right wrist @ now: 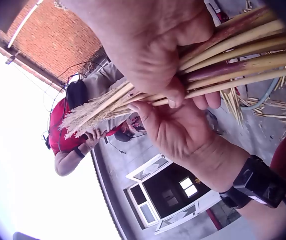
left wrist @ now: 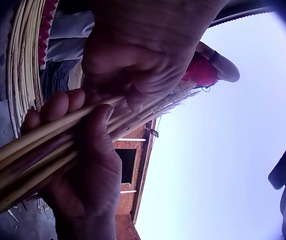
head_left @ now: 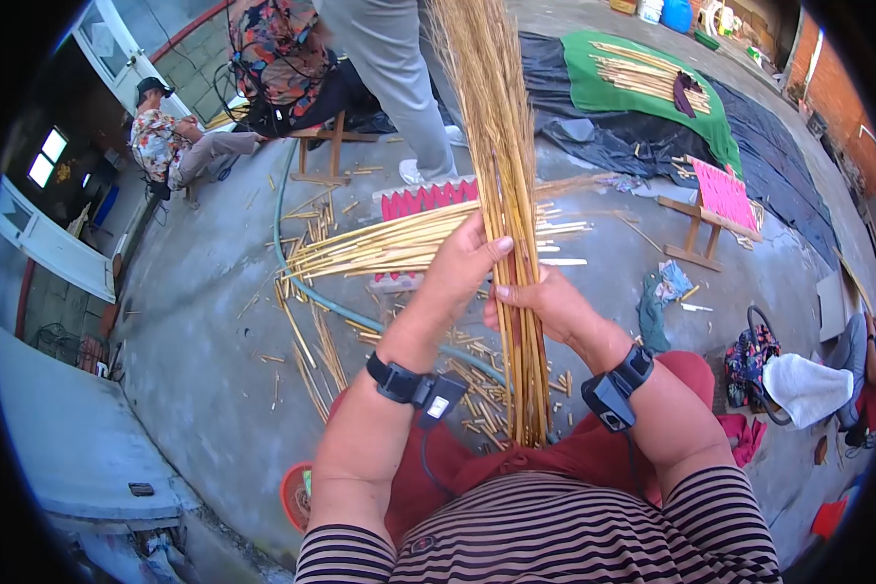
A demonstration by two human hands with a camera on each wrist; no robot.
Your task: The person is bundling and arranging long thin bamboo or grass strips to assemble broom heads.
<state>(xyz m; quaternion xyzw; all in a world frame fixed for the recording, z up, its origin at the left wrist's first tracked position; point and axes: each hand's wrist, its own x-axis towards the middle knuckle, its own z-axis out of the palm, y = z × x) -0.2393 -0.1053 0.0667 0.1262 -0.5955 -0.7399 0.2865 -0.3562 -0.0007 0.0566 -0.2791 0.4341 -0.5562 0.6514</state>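
A tall bundle of straw-coloured stalks (head_left: 518, 341) with feathery tops stands upright before my body, some stalks streaked dark purple. My left hand (head_left: 462, 261) grips it from the left, thumb laid across the front. Slightly lower, my right hand (head_left: 553, 302) holds the same stalks from the right, its thumb also across them. In the left wrist view the right hand (left wrist: 90, 170) wraps the stalks (left wrist: 33, 165) below the left palm. The right wrist view has the left hand (right wrist: 188, 135) close beside the right one, with the feathery heads (right wrist: 90, 112) beyond.
Loose stalks (head_left: 384, 245) lie across a support with a pink toothed strip (head_left: 428, 200). Short cut pieces litter the floor around a hose (head_left: 336, 307). A person in grey trousers (head_left: 389, 73) stands ahead. A wooden stool (head_left: 696, 234) with a pink cover stands right; stalks lie on green cloth (head_left: 594, 83).
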